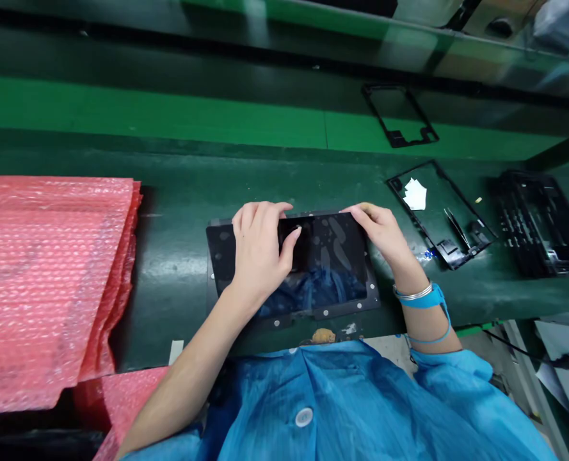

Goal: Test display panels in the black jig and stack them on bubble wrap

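Note:
A glossy black tablet-like screen panel (pixel 329 259) lies in front of me on a slightly larger dark plate (pixel 371 291) with small round silvery spots along its edge. My left hand (pixel 260 246) lies across the panel's left half, its fingers curled at the far edge and its thumb bent over the glass. At the far right corner, my right hand (pixel 377 230) pinches the panel's edge between thumb and fingers. Reflections and cloudy marks show on the glass. The undersides of the left fingers are hidden.
Pink bubble-wrap bags (pixel 54 275) are stacked at the left. To the right, a black frame (pixel 466 192) surrounds white paper pieces (pixel 415 194) and tweezers (pixel 457 229). Another black frame (pixel 399 115) lies farther back. Stacked black frames (pixel 543 224) stand far right, under a shelf edge.

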The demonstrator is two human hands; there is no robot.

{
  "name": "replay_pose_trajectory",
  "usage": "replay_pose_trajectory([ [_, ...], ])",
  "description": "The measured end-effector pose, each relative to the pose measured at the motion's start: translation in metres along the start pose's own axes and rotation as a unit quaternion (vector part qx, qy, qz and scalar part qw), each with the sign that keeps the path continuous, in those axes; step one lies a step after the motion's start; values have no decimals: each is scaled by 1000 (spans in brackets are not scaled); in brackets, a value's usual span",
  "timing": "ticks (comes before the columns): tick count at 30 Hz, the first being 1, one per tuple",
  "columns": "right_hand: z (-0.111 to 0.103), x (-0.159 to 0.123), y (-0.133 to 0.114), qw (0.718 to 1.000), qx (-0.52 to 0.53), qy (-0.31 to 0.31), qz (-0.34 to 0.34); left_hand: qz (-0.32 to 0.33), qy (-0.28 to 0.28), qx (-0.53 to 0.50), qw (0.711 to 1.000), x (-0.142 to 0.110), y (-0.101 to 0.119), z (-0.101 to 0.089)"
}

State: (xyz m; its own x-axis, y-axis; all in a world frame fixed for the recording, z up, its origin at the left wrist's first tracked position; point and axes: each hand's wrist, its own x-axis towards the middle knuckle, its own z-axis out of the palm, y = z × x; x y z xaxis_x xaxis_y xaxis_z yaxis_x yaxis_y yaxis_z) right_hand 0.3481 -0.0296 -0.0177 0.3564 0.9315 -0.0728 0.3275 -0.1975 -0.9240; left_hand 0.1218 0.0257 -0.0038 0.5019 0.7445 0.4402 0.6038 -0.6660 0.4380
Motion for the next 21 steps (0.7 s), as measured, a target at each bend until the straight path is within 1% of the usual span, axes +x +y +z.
replay_pose_trajectory([
  [1,2,-1,0,1000,11,-9,2,3,3,-19,1000,-1,0,-6],
  [3,6,-4,1,1000,23,-7,8,5,4,-44,999,-5,-3,-19],
  [4,8,-4,2,999,30,-3,10,-4,15,-49,999,-8,-6,-25],
  [5,10,-5,2,999,37,2,12,-25,42,-52,997,-12,-12,-30],
  [6,12,-5,2,999,44,7,14,-63,82,-61,993,-17,-19,-33],
  [7,14,-5,2,999,49,12,16,-117,119,-89,982,-23,-26,-35],
  [8,15,-5,1,998,54,16,17,-183,142,-139,963,-28,-33,-35],
  [9,16,-5,0,998,58,20,18,-252,147,-210,933,-32,-39,-35],
  [10,17,-6,-2,998,61,23,18,-314,139,-291,893,-35,-43,-33],
  [11,17,-6,-4,998,62,26,17,-362,123,-368,847,-36,-46,-32],
  [12,16,-7,-6,997,64,29,15,-393,113,-430,805,-36,-47,-31],
  [13,16,-9,-9,997,66,29,12,-410,118,-471,772,-34,-46,-30],
  [14,15,-11,-12,997,68,24,7,-419,137,-494,749,-30,-45,-31],
  [16,12,-15,-20,998,69,0,-6,-428,194,-504,725,-22,-42,-35],
  [19,10,-22,-31,997,67,-45,-18,-425,273,-499,704,-13,-45,-42],
  [21,11,-27,-36,995,68,-67,-14,-418,295,-503,697,-13,-53,-43],
])
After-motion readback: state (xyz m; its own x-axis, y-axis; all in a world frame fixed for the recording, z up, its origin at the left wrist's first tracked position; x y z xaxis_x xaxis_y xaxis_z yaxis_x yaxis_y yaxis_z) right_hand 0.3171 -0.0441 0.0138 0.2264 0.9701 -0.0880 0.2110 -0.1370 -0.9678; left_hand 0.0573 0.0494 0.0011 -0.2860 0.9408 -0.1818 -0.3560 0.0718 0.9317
